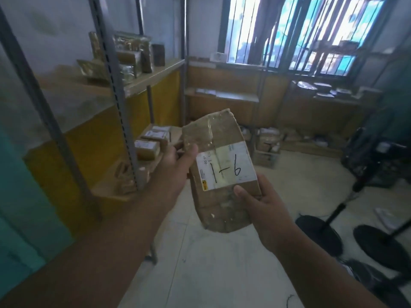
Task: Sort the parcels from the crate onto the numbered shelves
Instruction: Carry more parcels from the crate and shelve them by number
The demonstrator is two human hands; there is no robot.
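parcel [220, 172] marked 1-6 held above floor: left hand [178, 165] grips upper edge, right hand [255, 203] grips lower corner. judged light, stiff, tape-slick; long edges recommended.

Big window [307, 34] w/ dark bars at the back, bright light coming thru. Wall [73, 143] on the left is yellow low down, pale up top. Floor [222, 258] is light & a bit dirty. 2 round black stand bases [318, 234] sit on the floor at right, near each other. Something dark [378, 156] stands behind them, too blurry to tell.
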